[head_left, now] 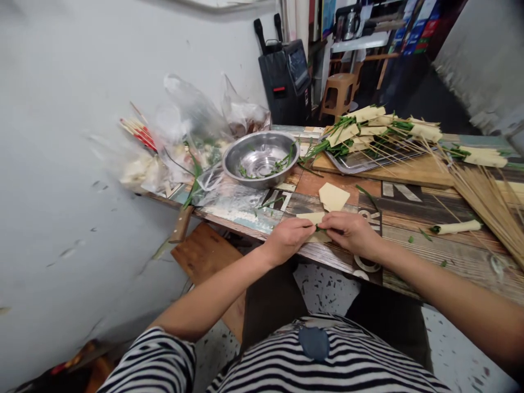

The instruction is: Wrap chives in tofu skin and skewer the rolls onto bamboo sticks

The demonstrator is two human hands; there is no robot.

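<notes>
At the table's near edge, a pale yellow tofu sheet (pixel 311 218) lies under my fingers with a little green chive (pixel 317 228) on it. My left hand (pixel 289 238) is closed in a pinch at the left of this bundle. From the other side my right hand (pixel 352 231) pinches it too, thumb and fingertips together. The fingers hide most of the chives. Just beyond them lies another cut tofu sheet (pixel 333 197), flat on the table. A finished tofu roll (pixel 457 227) with green ends rests farther right.
A steel bowl (pixel 262 158) with a few chives stands behind my left hand. At the back right, a metal tray (pixel 347 165) of skewered rolls sits on a wooden board (pixel 426 173). Bamboo skewers (pixel 487 202) fan out at right. Plastic bags (pixel 192 109) crowd the wall side.
</notes>
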